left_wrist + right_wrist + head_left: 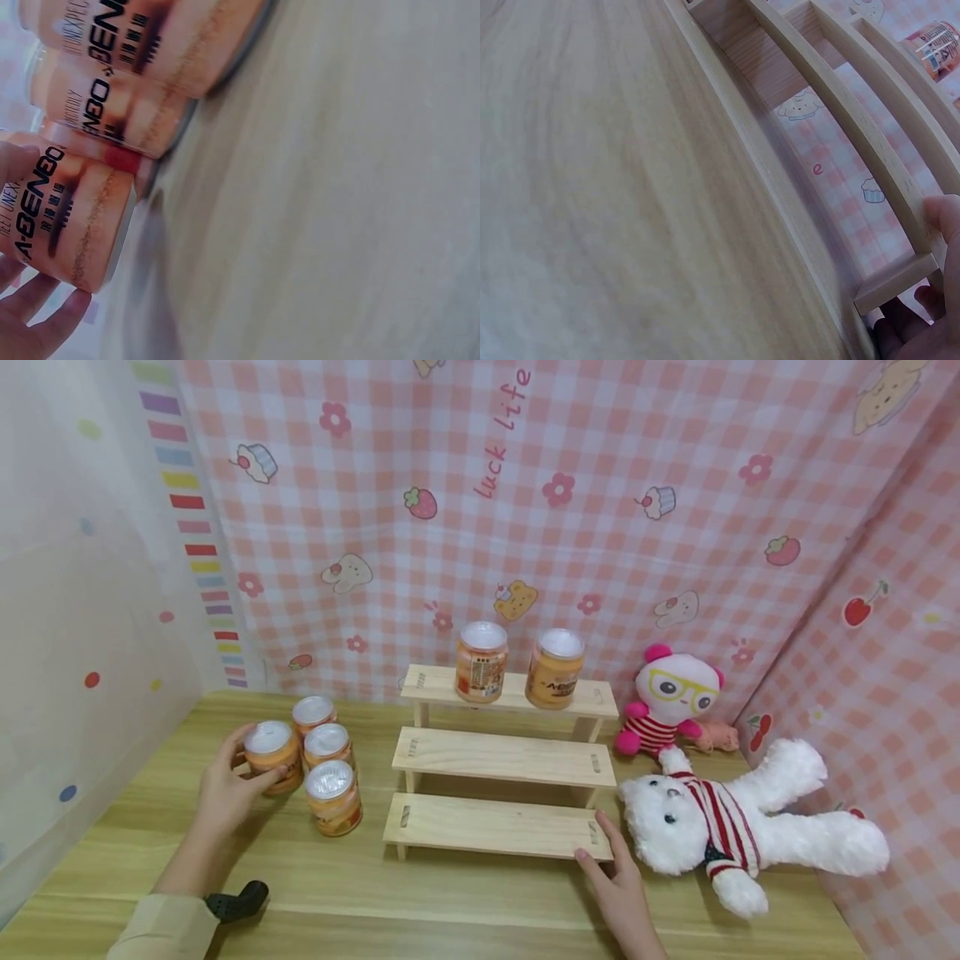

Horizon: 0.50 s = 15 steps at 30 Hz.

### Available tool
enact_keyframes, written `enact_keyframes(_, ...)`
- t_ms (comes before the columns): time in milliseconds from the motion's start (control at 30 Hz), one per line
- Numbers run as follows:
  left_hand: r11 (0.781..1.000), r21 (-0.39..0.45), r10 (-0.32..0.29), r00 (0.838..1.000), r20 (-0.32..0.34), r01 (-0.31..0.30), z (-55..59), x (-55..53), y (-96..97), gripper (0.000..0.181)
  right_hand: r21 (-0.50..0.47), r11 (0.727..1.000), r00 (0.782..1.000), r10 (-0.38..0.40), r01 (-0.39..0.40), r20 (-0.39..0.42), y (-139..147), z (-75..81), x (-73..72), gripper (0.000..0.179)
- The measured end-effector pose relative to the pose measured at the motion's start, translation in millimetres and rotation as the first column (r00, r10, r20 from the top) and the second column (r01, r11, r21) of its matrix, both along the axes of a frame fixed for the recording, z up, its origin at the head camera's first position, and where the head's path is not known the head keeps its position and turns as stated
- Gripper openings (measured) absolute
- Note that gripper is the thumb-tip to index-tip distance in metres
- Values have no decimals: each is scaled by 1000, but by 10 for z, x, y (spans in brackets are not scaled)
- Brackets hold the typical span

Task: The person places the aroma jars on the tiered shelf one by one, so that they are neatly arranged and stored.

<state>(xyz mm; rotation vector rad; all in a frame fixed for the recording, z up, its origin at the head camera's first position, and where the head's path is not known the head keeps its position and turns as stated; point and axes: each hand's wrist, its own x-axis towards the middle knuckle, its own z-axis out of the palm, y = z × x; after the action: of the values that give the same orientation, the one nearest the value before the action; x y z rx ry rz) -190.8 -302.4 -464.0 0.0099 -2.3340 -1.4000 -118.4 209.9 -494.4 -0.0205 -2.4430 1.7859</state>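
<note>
My left hand point(228, 789) grips an orange can point(272, 760) with a clear lid, thumb on its near side. The left wrist view shows this can point(67, 217) tilted relative to its neighbours, its base seemingly just off the table. Beside it stand three more such cans, at the back point(313, 714), in the middle point(330, 743) and in front point(333, 802). My right hand point(622, 889) holds the right end of a three-tier wooden shelf point(495, 827) at its lowest step. In the right wrist view, fingers point(900, 326) curl at the shelf's end.
Two orange cans, a left one point(482, 664) and a right one point(557, 670), stand on the top tier. A pink-and-white plush point(671, 697) sits right of the shelf, near a white plush bear point(735, 827) lying down. Checked cloth point(465, 543) hangs behind the table.
</note>
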Motion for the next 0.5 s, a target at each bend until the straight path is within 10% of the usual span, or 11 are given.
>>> enact_keyframes(500, 998, -36, 40, 998, -47, -42, 214, 157, 14, 75, -6, 1000, 1000, -5, 5, -4, 6, -9, -3, 66)
